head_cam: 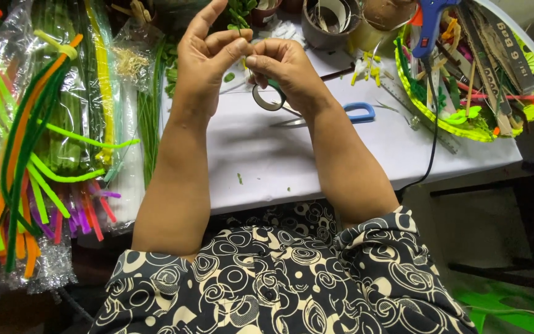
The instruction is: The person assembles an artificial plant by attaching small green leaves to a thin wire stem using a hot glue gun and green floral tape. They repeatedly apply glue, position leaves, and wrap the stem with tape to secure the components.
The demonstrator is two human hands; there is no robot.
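- Nearest, at the bottom of the frame, lies the person's lap in a black-and-cream swirl-patterned garment; both bare forearms rise from it toward the upper middle.
- The white-covered desk sits beyond the lap, with a few small green scraps on it.
- The left hand has thumb and forefinger pressed together, the other fingers spread upward; it pinches something too small to make out, possibly a tape end.
- The right hand meets it fingertip to fingertip, also in a pinch, with one small roll of dark green tape hanging just under it, above the desk at upper middle.
- Risk, as I judge it: the roll dangles loosely, so it could slip and drop onto the desk, or the thin tape could twist or stick to itself if the pinch loosens.
- One pair of blue-handled scissors lies just right of the right wrist.
- At the left, bundles of fuzzy pipe cleaners in green, orange, yellow and pink, too many to count.
- Far upper right: one blue glue gun with its black cord, resting on one tray with a neon-yellow rim.
- Far top middle: two round containers.
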